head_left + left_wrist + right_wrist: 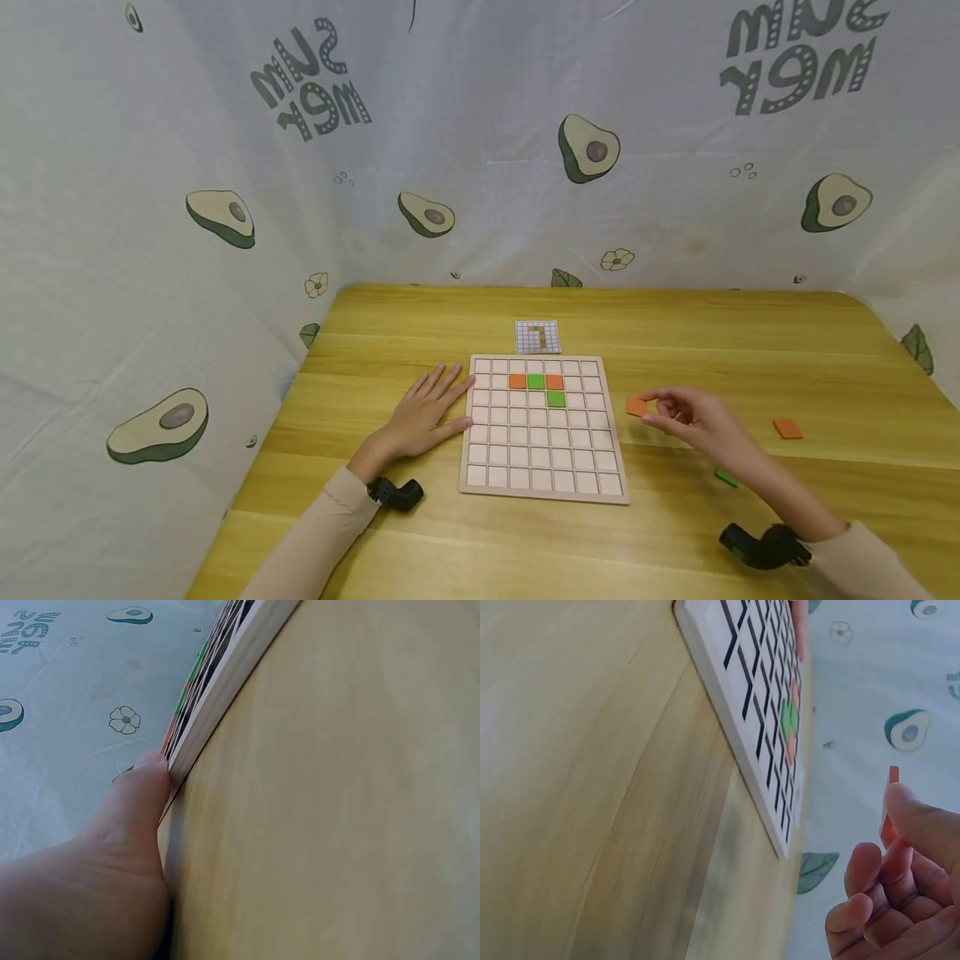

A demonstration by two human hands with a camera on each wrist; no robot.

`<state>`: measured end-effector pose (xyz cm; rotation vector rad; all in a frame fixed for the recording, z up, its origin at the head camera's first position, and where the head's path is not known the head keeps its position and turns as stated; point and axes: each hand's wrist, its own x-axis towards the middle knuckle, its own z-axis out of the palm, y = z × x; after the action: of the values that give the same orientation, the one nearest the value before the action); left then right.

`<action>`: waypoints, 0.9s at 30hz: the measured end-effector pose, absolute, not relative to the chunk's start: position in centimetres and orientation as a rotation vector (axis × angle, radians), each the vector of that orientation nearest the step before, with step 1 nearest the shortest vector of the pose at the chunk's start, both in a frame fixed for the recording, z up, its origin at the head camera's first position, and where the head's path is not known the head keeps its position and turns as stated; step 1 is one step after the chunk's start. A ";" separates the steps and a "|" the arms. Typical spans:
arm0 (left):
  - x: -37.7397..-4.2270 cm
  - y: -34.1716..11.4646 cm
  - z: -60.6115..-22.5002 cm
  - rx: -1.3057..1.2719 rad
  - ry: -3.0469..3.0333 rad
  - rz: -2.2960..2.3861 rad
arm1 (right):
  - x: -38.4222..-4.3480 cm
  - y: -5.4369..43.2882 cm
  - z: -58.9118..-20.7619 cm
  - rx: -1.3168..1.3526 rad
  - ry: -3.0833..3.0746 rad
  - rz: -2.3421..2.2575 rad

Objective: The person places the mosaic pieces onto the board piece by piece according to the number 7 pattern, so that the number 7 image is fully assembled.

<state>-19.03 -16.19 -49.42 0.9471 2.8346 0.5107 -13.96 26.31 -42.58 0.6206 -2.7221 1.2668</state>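
Note:
A wooden grid board (498, 458) lies in the middle of the table. In its second row sit an orange tile (517, 381), a green tile (536, 381) and another orange tile (554, 382); a second green tile (556, 399) is just below the last. My left hand (423, 417) rests spread on the table, its fingertips and thumb at the board's left edge. Just right of the board, my right hand (697, 421) pinches an orange square tile (637, 406) between thumb and fingers. In the right wrist view this tile (889, 806) appears edge-on, raised above the table.
A small printed pattern card (537, 337) lies behind the board. To the right, a loose orange tile (787, 428) lies on the table, and a green tile (727, 477) shows partly beside the right forearm. A curtain with avocado prints (465, 150) hangs behind the table.

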 end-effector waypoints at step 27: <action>-19.0 -16.2 -49.7 0.979 2.864 0.554 | -15.8 20.5 -44.0 0.673 -2.779 1.461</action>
<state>-19.05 -16.17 -49.72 0.9788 2.8642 0.5540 -15.80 20.53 -44.04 0.6732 -2.7794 1.4613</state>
